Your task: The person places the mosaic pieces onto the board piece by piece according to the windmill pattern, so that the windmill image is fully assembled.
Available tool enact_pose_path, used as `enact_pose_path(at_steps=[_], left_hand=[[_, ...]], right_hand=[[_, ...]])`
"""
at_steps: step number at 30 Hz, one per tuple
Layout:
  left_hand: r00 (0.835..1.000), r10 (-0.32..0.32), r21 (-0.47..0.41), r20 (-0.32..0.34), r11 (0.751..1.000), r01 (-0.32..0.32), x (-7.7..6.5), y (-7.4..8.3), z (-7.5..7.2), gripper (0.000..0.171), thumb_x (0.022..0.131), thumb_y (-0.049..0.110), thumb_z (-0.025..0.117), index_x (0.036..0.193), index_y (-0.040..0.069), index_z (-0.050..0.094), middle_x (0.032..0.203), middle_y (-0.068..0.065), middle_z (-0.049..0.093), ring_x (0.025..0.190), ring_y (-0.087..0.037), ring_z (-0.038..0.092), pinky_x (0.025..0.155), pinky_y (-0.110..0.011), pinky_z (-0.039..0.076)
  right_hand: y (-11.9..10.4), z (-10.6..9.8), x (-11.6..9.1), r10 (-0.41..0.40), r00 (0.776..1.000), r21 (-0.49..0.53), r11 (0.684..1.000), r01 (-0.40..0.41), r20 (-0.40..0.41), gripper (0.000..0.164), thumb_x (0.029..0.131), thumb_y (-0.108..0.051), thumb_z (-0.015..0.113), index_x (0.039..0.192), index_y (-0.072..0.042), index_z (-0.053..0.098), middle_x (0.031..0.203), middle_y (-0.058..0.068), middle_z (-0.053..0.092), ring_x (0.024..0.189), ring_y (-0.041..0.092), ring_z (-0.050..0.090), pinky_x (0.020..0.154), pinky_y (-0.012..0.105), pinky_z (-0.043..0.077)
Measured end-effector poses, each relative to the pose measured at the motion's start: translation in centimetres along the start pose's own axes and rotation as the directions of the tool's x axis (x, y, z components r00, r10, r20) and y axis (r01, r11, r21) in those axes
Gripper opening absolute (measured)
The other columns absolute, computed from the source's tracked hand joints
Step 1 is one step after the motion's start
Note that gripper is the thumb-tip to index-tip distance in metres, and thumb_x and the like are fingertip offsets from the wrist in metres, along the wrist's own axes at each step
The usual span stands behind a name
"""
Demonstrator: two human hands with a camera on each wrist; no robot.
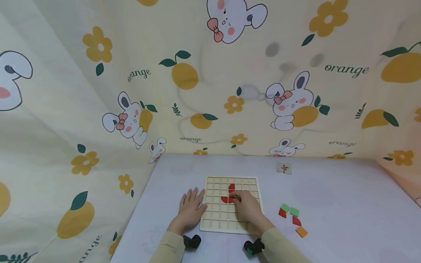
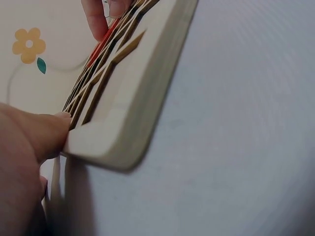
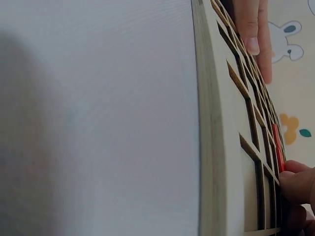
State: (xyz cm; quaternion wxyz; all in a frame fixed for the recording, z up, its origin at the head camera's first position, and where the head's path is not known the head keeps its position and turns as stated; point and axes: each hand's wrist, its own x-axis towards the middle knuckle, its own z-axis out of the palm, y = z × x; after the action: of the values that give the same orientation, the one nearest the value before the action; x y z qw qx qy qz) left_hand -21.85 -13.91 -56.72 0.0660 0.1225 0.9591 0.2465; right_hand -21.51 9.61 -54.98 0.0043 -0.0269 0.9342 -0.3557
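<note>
A pale wooden grid board (image 1: 210,215) lies on the table between the hands. My left hand (image 1: 190,209) rests at its left side with straight, spread fingers, the thumb (image 2: 51,130) touching the rim. Over the middle squares, my right hand (image 1: 247,206) pinches a red tile (image 3: 282,166) between thumb and forefinger, down at the grid; the fingertips partly hide it. Just left of those fingertips a red rounded tile (image 1: 225,199) sits in the grid. Another red quarter-round tile (image 1: 231,186) lies a little farther back.
Right of the board are loose tiles: two green squares (image 1: 294,211), two red quarter-rounds (image 1: 296,221) and an orange square (image 1: 301,231). A small card with a red pinwheel pattern (image 1: 284,168) lies at the back. Printed cloth (image 1: 250,131) hangs behind the table.
</note>
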Motion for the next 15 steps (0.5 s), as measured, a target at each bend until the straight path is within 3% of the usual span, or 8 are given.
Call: enact_pose_path(at_steps=[2, 8, 15], left_hand=[[1.000, 0.002, -0.004, -0.001, 1.000, -0.002, 0.0, 0.0, -0.1, 0.059, 0.102, 0.040, 0.044, 0.153, 0.017, 0.029, 0.160, -0.014, 0.015, 0.146, -0.036, 0.002, 0.114, -0.055, -0.002], [1.000, 0.011, -0.027, 0.005, 1.000, -0.010, -0.2, 0.1, -0.1, 0.058, 0.102, 0.038, 0.044, 0.153, 0.015, 0.030, 0.159, -0.015, 0.015, 0.146, -0.037, 0.003, 0.114, -0.056, -0.002], [1.000, 0.013, -0.014, -0.006, 1.000, -0.013, -0.3, 0.1, -0.3, 0.058, 0.102, 0.038, 0.044, 0.153, 0.015, 0.030, 0.159, -0.015, 0.016, 0.146, -0.037, 0.003, 0.114, -0.056, -0.001]], right_hand=[[0.0, -0.4, 0.0, 0.008, 1.000, 0.038, 0.999, -0.008, 0.018, 0.022, 0.093, -0.013, 0.065, 0.114, -0.019, 0.070, 0.100, 0.001, 0.061, 0.082, 0.016, 0.053, 0.068, 0.033, 0.049], [0.8, -3.1, -0.2, 0.005, 0.998, 0.223, 0.975, -0.020, 0.069, 0.033, 0.093, -0.017, 0.066, 0.126, -0.014, 0.061, 0.091, -0.001, 0.059, 0.079, 0.017, 0.053, 0.061, 0.031, 0.048], [2.9, -7.5, -1.4, 0.047, 0.998, 0.114, 0.992, -0.051, 0.036, 0.041, 0.091, -0.029, 0.070, 0.127, -0.012, 0.060, 0.099, 0.001, 0.059, 0.083, 0.016, 0.055, 0.062, 0.029, 0.048]])
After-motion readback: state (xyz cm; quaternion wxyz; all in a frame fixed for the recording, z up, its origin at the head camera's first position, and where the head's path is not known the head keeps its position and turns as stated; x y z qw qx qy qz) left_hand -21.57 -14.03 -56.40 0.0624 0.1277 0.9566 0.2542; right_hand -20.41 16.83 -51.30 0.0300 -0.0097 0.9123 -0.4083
